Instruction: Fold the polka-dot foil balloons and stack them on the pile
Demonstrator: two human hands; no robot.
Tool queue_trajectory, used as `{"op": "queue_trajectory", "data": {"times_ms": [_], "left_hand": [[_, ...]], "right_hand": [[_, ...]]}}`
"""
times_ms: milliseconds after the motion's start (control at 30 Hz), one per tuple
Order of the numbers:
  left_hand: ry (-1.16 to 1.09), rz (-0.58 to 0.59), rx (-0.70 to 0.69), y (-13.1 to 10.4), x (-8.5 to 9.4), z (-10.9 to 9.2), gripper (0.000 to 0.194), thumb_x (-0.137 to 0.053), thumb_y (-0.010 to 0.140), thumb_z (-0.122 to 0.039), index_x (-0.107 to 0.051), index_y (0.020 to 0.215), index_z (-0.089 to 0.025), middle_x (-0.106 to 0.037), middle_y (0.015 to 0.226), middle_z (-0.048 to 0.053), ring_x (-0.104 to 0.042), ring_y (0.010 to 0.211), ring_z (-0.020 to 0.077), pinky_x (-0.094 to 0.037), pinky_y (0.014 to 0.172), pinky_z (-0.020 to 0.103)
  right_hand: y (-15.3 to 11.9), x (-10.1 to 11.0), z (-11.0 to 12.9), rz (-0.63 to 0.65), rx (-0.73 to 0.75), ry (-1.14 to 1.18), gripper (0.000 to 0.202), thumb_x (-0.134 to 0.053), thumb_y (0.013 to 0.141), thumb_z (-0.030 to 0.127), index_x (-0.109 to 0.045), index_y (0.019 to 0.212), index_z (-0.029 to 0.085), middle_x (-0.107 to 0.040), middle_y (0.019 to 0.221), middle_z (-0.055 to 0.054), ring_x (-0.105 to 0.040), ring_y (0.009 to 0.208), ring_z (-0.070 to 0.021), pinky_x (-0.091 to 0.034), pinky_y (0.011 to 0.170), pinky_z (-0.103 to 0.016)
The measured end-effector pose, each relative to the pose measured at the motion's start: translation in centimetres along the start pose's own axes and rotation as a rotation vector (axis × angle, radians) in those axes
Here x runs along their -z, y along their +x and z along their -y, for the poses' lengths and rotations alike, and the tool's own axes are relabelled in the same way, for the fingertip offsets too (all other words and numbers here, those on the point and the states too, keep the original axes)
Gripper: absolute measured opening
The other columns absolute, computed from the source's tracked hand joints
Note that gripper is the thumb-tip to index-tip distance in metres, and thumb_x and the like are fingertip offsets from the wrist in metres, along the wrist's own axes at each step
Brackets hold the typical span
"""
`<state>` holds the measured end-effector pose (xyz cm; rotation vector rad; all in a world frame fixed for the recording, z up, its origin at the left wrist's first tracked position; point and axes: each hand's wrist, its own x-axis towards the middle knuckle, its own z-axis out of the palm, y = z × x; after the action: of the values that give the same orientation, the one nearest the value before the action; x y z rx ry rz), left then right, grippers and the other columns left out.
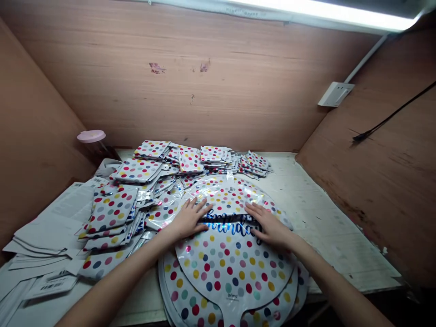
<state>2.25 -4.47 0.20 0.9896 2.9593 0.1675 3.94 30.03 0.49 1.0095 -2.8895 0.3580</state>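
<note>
A flat, uninflated foil balloon (226,263) with coloured dots and blue lettering lies in front of me, its tail toward me. Across its middle runs a dark crease or gap that cuts through the lettering. My left hand (190,219) rests palm down on the balloon's left side, fingers spread. On the right side, my right hand (270,225) lies flat with its fingers stretched out, near the end of the lettering. Neither hand grips anything. Beneath this balloon are more flat balloons (190,302) of the same dotted kind, reaching past the table's front edge.
Folded dotted balloons stand in piles at the left (114,211) and along the back (214,154). Paper sheets and barcode labels (54,284) cover the left. A cup with a pink lid (91,136) stands behind them. Wooden panels (190,100) enclose the white table (327,231).
</note>
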Motion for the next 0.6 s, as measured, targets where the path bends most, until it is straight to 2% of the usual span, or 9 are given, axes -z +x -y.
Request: {"op": "queue_trajectory", "data": {"times_ms": [100, 167, 233, 300, 400, 500, 600], "left_hand": [[-0.055, 0.039, -0.019, -0.1, 0.8, 2.4, 0.066, -0.051, 0.087, -0.037, -0.029, 0.148, -0.027, -0.027, 0.154, 0.004, -0.028, 0.14, 0.0294, -0.022, 0.115, 0.047], [-0.126, 0.059, -0.026, 0.0, 1.2, 4.1, 0.064, -0.049, 0.082, -0.02, -0.037, 0.145, -0.022, -0.032, 0.152, 0.004, -0.035, 0.138, 0.0229, -0.025, 0.115, 0.038], [-0.25, 0.073, -0.005, 0.0, 1.7, 5.8, 0.061, -0.043, 0.077, -0.012, -0.049, 0.137, -0.021, -0.044, 0.146, 0.002, -0.043, 0.133, 0.0184, -0.029, 0.113, 0.032], [-0.398, 0.055, 0.052, -0.2, 2.1, 7.1, 0.054, -0.041, 0.077, -0.013, -0.059, 0.127, -0.022, -0.056, 0.135, 0.001, -0.051, 0.125, 0.0177, -0.034, 0.109, 0.03], [-0.531, 0.002, 0.194, -0.1, 2.5, 7.9, 0.039, -0.05, 0.077, -0.023, -0.069, 0.111, -0.02, -0.067, 0.119, 0.001, -0.06, 0.112, 0.0212, -0.043, 0.1, 0.029], [-0.51, -0.068, 0.365, 1.1, 2.4, 7.5, 0.03, -0.049, 0.081, -0.025, -0.07, 0.101, -0.017, -0.072, 0.107, 0.004, -0.064, 0.1, 0.0221, -0.048, 0.091, 0.029], [-0.425, -0.179, 0.6, 3.7, 1.9, 6.4, 0.035, -0.039, 0.09, -0.03, -0.067, 0.1, -0.013, -0.071, 0.102, 0.011, -0.065, 0.094, 0.0252, -0.05, 0.083, 0.032]], "right_hand": [[-3.4, -1.9, -2.6, 0.005, -0.062, 0.031, 0.061, -0.039, 0.087, 0.019, -0.031, 0.147, 0.013, -0.033, 0.151, -0.012, -0.029, 0.14, -0.0231, -0.029, 0.114, -0.044], [-4.0, -2.2, -4.1, -0.001, -0.111, 0.044, 0.061, -0.04, 0.081, 0.012, -0.04, 0.142, 0.014, -0.037, 0.149, -0.012, -0.036, 0.137, -0.0228, -0.032, 0.112, -0.044], [-3.9, -1.8, -5.2, -0.019, -0.145, 0.123, 0.06, -0.044, 0.076, 0.011, -0.051, 0.135, 0.019, -0.044, 0.145, -0.009, -0.042, 0.133, -0.0232, -0.035, 0.11, -0.043], [-3.8, -1.0, -5.9, -0.066, -0.191, 0.294, 0.052, -0.048, 0.075, 0.014, -0.06, 0.125, 0.022, -0.053, 0.137, -0.006, -0.047, 0.128, -0.0225, -0.036, 0.11, -0.042], [-3.7, 0.1, -6.6, -0.135, -0.269, 0.484, 0.035, -0.046, 0.083, 0.026, -0.067, 0.111, 0.021, -0.063, 0.125, -0.005, -0.055, 0.119, -0.022, -0.04, 0.105, -0.038], [-2.9, 0.6, -7.7, -0.174, -0.388, 0.478, 0.034, -0.04, 0.087, 0.033, -0.066, 0.104, 0.018, -0.07, 0.107, -0.007, -0.063, 0.101, -0.0226, -0.05, 0.089, -0.035], [-0.3, 0.6, -9.0, -0.223, -0.56, 0.392, 0.035, -0.032, 0.092, 0.032, -0.061, 0.103, 0.017, -0.069, 0.094, -0.007, -0.063, 0.087, -0.0206, -0.05, 0.078, -0.032]]}}
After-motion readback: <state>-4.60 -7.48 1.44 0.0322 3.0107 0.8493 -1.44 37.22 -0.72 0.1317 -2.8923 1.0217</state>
